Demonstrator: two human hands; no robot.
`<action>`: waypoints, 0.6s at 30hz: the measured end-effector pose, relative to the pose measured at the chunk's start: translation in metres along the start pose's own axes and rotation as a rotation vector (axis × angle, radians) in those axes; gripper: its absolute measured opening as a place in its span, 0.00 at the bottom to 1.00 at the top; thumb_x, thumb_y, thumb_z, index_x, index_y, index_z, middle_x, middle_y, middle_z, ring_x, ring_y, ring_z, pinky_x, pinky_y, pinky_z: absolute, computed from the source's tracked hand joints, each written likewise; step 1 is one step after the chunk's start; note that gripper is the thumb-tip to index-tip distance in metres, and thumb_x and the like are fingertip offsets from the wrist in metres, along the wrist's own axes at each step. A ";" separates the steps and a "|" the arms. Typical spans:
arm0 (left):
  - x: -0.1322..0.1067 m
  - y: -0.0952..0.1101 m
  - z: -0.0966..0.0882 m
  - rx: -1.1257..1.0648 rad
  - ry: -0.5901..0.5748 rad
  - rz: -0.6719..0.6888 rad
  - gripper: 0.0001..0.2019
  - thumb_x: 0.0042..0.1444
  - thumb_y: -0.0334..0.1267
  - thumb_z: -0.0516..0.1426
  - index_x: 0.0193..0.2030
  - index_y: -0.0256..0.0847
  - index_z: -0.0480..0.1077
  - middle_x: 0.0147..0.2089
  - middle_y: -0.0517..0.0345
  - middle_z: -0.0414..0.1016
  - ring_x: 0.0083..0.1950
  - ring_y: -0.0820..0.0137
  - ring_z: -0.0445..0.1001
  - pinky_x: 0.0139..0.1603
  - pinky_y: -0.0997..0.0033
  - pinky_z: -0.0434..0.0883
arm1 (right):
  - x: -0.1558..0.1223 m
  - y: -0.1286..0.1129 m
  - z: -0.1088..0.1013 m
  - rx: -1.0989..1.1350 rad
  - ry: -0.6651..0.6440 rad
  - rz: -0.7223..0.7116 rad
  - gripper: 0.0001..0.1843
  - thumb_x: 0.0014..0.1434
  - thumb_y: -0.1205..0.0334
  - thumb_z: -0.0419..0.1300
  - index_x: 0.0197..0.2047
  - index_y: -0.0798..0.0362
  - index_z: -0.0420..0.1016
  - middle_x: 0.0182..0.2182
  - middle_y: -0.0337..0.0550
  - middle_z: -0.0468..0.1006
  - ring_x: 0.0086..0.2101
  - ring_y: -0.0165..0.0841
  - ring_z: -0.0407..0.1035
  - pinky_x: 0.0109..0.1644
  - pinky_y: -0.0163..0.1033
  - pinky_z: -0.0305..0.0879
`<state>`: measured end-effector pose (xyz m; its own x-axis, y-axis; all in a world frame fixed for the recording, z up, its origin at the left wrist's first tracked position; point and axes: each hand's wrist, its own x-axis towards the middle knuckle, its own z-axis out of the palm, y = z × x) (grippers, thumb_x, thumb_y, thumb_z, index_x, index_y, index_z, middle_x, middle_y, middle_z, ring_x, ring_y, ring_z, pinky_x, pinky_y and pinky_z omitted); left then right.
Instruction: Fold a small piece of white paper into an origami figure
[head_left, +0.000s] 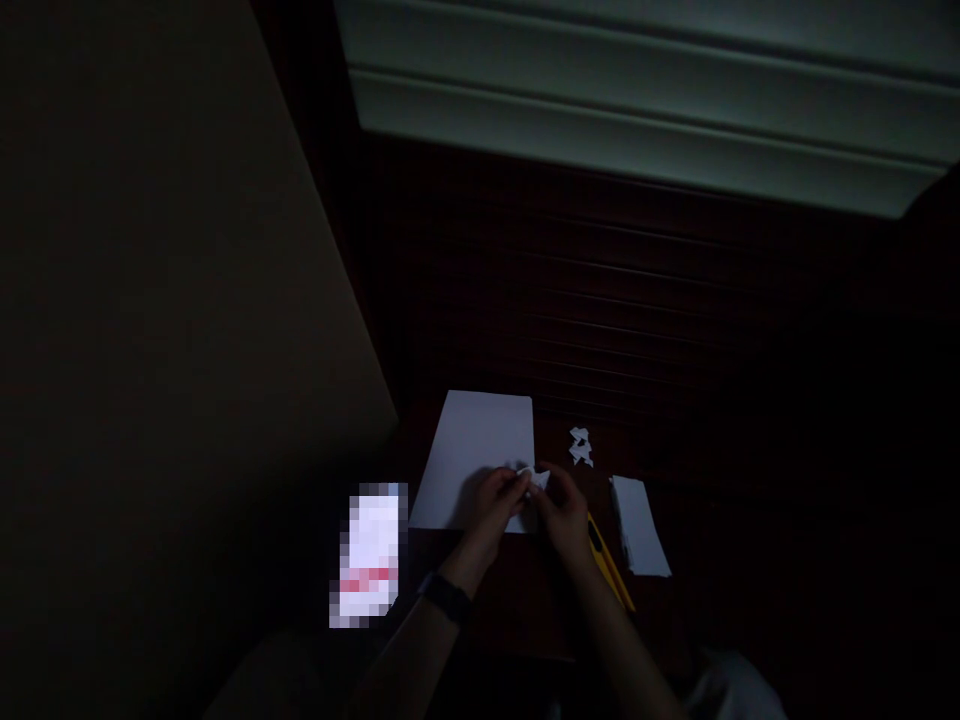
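Observation:
The scene is very dark. My left hand (495, 502) and my right hand (561, 510) meet over a dark table, and both pinch a small folded piece of white paper (537, 479) between their fingertips. A dark watch sits on my left wrist. Beneath and behind the hands lies a white sheet of paper (480, 440). A small folded white paper shape (580, 446) rests just beyond my right hand.
A yellow cutter or pen (611, 568) lies to the right of my right forearm, next to a narrower stack of white paper (640, 525). A blurred bright rectangle (369, 555) glows at the left. A dark wooden wall and a pale ledge (645, 100) lie beyond.

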<state>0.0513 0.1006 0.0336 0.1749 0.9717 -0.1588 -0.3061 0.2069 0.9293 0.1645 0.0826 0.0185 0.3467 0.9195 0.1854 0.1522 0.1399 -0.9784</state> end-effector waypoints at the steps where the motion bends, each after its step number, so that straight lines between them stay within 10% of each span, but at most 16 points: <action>1: 0.004 0.001 -0.001 0.001 0.010 0.009 0.16 0.46 0.47 0.59 0.35 0.36 0.67 0.38 0.52 0.72 0.40 0.67 0.72 0.38 0.72 0.70 | 0.003 0.002 0.001 -0.010 -0.001 0.011 0.19 0.49 0.55 0.60 0.45 0.52 0.71 0.40 0.44 0.75 0.41 0.37 0.67 0.47 0.41 0.61; 9: 0.033 0.004 -0.009 0.231 -0.078 0.079 0.12 0.45 0.45 0.58 0.28 0.37 0.71 0.27 0.57 0.72 0.30 0.71 0.70 0.31 0.74 0.68 | 0.017 0.012 -0.018 -0.146 -0.126 -0.013 0.11 0.45 0.54 0.64 0.29 0.52 0.77 0.32 0.44 0.75 0.36 0.37 0.69 0.43 0.41 0.64; 18: 0.024 -0.002 -0.013 0.410 -0.011 0.222 0.11 0.47 0.44 0.57 0.27 0.37 0.74 0.27 0.55 0.75 0.30 0.68 0.71 0.33 0.72 0.67 | 0.004 0.020 0.000 0.441 -0.140 0.473 0.17 0.40 0.55 0.68 0.30 0.58 0.73 0.24 0.45 0.77 0.26 0.38 0.73 0.32 0.44 0.71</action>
<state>0.0439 0.1251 0.0233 0.1580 0.9856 0.0600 0.0576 -0.0699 0.9959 0.1685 0.0889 -0.0004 0.1545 0.9537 -0.2582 -0.3910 -0.1810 -0.9024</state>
